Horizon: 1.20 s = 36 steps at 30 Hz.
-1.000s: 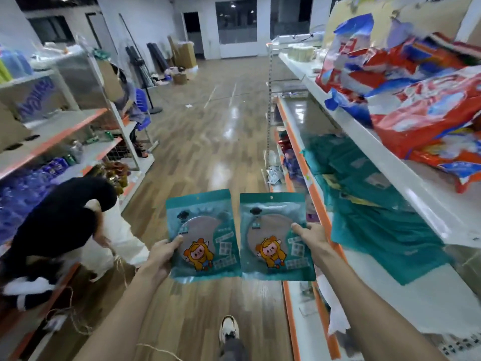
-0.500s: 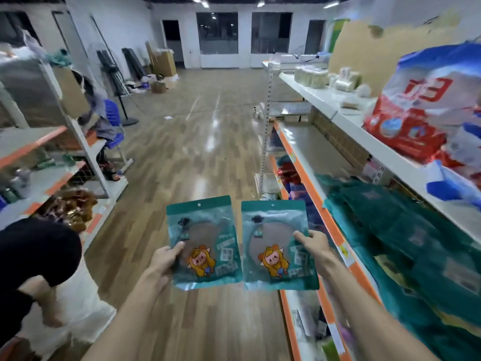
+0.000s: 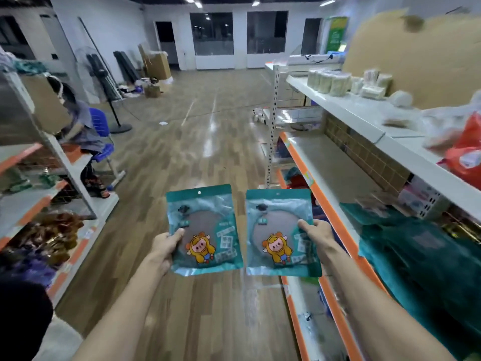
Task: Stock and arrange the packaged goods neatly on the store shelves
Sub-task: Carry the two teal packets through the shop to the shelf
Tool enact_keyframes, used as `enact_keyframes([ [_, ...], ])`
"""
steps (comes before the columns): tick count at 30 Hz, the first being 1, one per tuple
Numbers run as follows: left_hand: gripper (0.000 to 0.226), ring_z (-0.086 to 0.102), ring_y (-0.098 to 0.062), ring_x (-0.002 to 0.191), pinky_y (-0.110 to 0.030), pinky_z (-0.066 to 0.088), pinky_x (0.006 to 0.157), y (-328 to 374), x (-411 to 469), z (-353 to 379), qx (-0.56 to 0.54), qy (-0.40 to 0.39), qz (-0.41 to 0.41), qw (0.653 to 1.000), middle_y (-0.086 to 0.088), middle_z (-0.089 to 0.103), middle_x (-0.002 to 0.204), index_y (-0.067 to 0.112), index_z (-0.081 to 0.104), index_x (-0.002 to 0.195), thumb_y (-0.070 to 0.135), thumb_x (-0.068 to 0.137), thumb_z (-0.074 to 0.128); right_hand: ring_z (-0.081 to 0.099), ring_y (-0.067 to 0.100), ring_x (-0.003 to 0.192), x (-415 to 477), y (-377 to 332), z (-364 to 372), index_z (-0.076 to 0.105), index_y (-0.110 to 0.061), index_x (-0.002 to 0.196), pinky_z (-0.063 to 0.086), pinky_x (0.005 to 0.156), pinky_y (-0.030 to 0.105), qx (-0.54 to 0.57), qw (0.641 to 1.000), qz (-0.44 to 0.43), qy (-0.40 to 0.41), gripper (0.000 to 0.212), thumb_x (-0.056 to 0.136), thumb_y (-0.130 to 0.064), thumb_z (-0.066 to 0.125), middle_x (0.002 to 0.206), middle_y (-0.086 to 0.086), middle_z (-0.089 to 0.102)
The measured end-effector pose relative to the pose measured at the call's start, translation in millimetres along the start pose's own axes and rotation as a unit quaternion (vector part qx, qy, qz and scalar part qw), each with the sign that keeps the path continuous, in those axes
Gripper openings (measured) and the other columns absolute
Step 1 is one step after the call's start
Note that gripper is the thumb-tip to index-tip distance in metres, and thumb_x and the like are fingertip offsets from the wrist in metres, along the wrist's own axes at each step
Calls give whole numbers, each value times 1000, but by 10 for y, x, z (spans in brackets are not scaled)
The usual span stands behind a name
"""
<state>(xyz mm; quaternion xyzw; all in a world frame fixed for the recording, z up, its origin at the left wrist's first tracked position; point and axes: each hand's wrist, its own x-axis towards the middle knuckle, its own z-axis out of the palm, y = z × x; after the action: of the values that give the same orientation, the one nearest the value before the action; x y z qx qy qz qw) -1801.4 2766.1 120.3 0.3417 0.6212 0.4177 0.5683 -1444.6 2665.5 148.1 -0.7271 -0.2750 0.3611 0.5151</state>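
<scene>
As you face the aisle, left hand [image 3: 164, 247]: pinches the left edge of the left packet [image 3: 208, 225], thumb on its front, lower centre of the frame.
Right hand [image 3: 316, 234]: pinches the right edge of the right packet [image 3: 278, 225], thumb on its front.
Packets: teal, upright, side by side, a narrow gap between, over the wooden floor [image 3: 182, 157].
Orange-edged shelf [image 3: 335, 162]: right of the frame, just beside your right hand.
Teal pile [image 3: 416, 256]: on that shelf, lower right, blurred.
</scene>
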Motion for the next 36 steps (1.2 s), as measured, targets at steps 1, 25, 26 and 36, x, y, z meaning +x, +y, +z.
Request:
enact_keyframes([
  [1,18,63,-31,73,-48,55,77,70,172,93,2,1,4,1000,-23,68,90,-3,60,90,12,90,68,58,18,56,209,-58,59,67,-3,82,43,40,15,3,1000,-1,2,9,88,-10,65,72,10,66],
  [25,14,69,-28,64,-46,59,73,1985,4056,1324,-17,-6,-23,1000,-16,73,76,-3,63,89,10,92,64,61,15,57,4127,-1575,1982,68,0,88,43,47,22,-2,1000,13,-21,11,90,-11,66,73,7,68],
  [26,14,70,-29,67,-49,59,76,2074,4283,1398,-15,-13,-21,1000,-18,73,80,-3,63,89,10,92,64,61,16,57,4284,-1609,2056,68,0,87,43,47,22,-3,1000,18,-12,11,90,-11,66,74,8,68],
  [36,20,66,-32,76,-50,56,81,2883,5870,2573,64,-123,-46,989,-23,70,93,-7,63,99,12,92,65,65,27,64,5504,-1858,2248,67,1,85,55,65,38,31,990,88,109,13,87,-12,68,78,16,71],
])
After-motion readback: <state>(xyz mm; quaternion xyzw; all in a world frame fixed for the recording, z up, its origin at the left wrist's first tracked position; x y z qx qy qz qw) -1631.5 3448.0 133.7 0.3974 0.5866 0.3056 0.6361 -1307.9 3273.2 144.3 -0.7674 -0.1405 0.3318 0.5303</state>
